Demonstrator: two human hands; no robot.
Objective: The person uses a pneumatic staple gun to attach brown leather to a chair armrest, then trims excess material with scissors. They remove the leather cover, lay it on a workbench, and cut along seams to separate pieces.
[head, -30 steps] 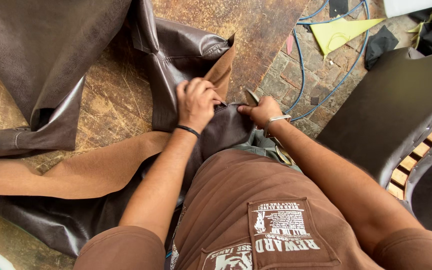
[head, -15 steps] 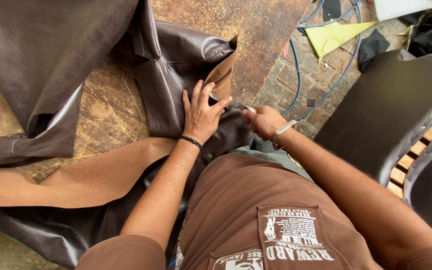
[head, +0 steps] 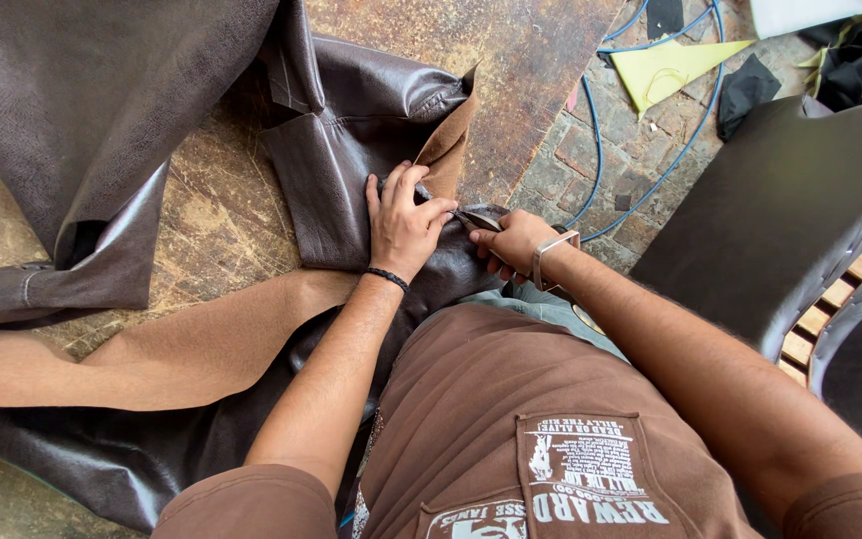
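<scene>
My left hand (head: 403,222) lies flat on the dark brown leather sheet (head: 336,175), fingers spread and open, pressing it down on the worn wooden worktable (head: 221,215); it grasps nothing. My right hand (head: 513,243) is just beside the left hand, on its right, closed around a small metal cutting tool (head: 473,220), whose blade points toward my left fingertips and touches the leather there. I cannot tell exactly which tool it is. The leather is folded, so its tan underside (head: 152,349) shows below my left hand and at the corner above it. Beyond the table edge, right of my right hand, blue cables (head: 591,130) lie on the brick floor.
</scene>
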